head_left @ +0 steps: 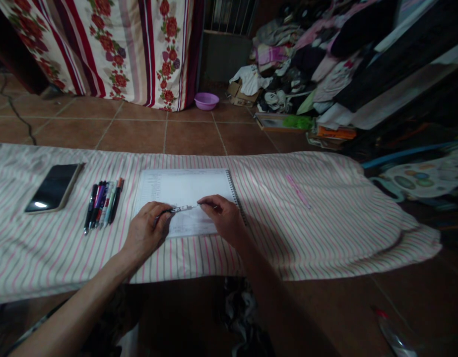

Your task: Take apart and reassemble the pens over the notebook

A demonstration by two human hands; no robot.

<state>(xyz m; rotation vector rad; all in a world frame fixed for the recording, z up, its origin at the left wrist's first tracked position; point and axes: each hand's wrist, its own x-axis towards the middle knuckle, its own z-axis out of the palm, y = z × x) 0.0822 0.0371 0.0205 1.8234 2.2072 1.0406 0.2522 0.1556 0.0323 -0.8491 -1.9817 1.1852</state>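
Observation:
A spiral notebook (184,191) lies open on a pink-striped cloth (310,218) spread over the tiled floor. Both my hands rest on its lower part and share one pen (184,208). My left hand (147,234) pinches the pen's dark end. My right hand (223,218) pinches the other end with its fingertips. The pen lies level between them, just above the page. Left of the notebook lies a row of several pens (102,204), and further left a dark phone (53,187) lies screen up.
A pink pen (297,190) lies on the cloth to the right. Beyond the cloth are brown floor tiles, a floral hanging sheet (113,44), a purple bowl (206,100) and a heap of clothes (303,59). A plastic bottle (394,332) lies at lower right.

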